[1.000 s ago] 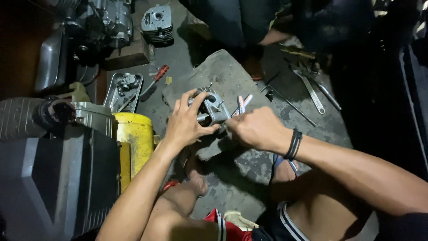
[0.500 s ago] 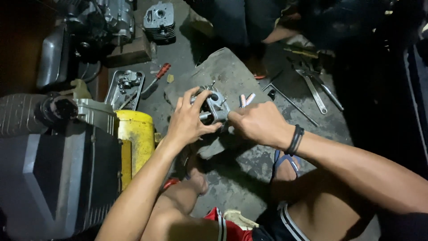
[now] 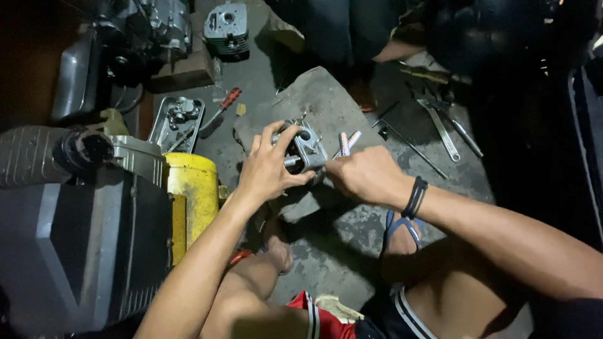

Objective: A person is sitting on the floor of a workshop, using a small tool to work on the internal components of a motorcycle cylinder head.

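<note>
Gripping the small cast-metal engine part over the grey stone slab, your left hand closed around its body while your right hand pinched its near edge — likely heavy, rigid, oily — best held by the casting, not protruding fittings.

Dim scene, light pooled at centre, black shadowed edges, slight softness throughout
</note>
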